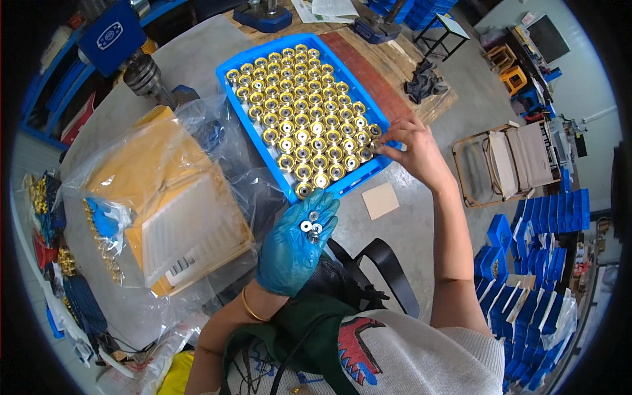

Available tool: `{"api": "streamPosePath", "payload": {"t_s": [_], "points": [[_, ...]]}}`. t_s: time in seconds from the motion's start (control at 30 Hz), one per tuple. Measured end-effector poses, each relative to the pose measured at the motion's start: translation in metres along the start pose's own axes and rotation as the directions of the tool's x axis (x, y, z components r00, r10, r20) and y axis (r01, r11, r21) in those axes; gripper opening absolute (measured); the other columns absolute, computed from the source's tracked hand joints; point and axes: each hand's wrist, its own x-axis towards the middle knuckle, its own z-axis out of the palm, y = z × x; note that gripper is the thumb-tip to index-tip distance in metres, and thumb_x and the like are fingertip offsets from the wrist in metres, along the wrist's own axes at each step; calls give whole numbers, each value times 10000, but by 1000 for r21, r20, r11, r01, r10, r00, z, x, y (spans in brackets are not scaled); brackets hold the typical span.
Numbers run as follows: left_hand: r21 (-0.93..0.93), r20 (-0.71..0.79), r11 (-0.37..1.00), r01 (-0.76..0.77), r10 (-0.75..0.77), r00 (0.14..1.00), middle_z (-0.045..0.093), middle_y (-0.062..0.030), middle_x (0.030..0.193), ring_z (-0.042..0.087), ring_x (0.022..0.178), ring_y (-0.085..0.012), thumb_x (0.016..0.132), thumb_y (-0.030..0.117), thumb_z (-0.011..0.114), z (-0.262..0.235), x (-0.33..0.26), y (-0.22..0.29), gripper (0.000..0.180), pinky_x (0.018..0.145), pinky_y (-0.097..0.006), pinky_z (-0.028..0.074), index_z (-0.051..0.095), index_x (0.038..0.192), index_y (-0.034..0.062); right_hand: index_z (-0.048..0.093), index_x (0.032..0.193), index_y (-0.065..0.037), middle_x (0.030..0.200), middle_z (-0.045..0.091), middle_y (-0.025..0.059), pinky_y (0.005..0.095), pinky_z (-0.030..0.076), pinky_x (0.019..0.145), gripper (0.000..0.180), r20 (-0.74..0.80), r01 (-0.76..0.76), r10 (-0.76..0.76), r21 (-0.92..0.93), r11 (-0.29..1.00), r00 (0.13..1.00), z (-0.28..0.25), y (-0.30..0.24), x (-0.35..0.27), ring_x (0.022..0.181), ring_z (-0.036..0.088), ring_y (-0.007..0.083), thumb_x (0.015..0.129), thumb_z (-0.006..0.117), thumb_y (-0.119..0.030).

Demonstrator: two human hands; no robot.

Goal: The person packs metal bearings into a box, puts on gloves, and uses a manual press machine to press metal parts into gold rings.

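Grey worktop, smooth, concrete floor beyond. Left hand in blue glove, palm up and open, cupping small silver washers (three or so). Bare right hand pinching at brass fitting on blue plastic tray edge. Crinkled clear bag left. Folding chair far right.

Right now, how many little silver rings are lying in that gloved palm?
3 rings, clustered on the fingers of the left hand: one, one, one. More may be hidden beneath them.

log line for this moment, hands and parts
left hand: gloved, palm up, holds small washers | right hand: bare, fingertips at brass fittings | blue tray: nearly full
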Motion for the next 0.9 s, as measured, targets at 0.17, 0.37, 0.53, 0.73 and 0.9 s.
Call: {"api": "streamPosePath", "payload": {"t_s": [0.17, 0.37, 0.53, 0.73, 0.9], "points": [[-38, -28, 999, -6, 5, 1000, 426, -206, 1449, 400, 1357, -320, 1019, 205, 406, 3, -6, 4, 468, 1154, -447, 301, 389, 1409, -53, 756, 874, -105, 969, 685, 46, 409, 402, 928, 180, 72, -40, 58, -229, 973, 996, 9, 21, 2, 1053, 563, 229, 736, 762, -220], [-29, -51, 999, -34, 33, 998, 382, -239, 1472, 362, 1379, -346, 1025, 175, 363, 3, -10, 8, 478, 1173, -459, 265, 333, 1435, -70, 750, 853, -121, 945, 686, 31, 422, 407, 881, 146, -28, -78, 73, -242, 967, 997, 18, 8, 3, 1021, 569, 232, 755, 749, -229], [-5, -58, 999, -37, 37, 998, 357, -243, 1486, 337, 1394, -340, 1029, 181, 339, 7, -16, 13, 490, 1181, -452, 247, 305, 1448, -72, 737, 834, -127, 911, 688, 29, 429, 422, 835, 135, 37, -40, 41, -48, 998, 998, 33, 9, 4, 980, 579, 241, 758, 755, -237], [-57, -14, 996, -63, 62, 998, 348, -228, 1498, 325, 1402, -335, 1024, 174, 331, -7, -30, 21, 495, 1185, -452, 233, 298, 1453, -72, 756, 860, -129, 905, 692, 36, 418, 417, 847, 147, -17, -160, 159, -113, 981, 987, 21, 24, 5, 979, 579, 246, 771, 738, -245], [-12, -8, 994, -111, 111, 994, 354, -223, 1496, 315, 1409, -330, 1009, 165, 368, -22, -49, 33, 505, 1185, -451, 235, 305, 1448, -76, 766, 890, -129, 917, 698, 46, 400, 411, 879, 180, 27, -214, 223, -187, 959, 975, 20, 20, 11, 976, 572, 253, 772, 734, -261]]}}
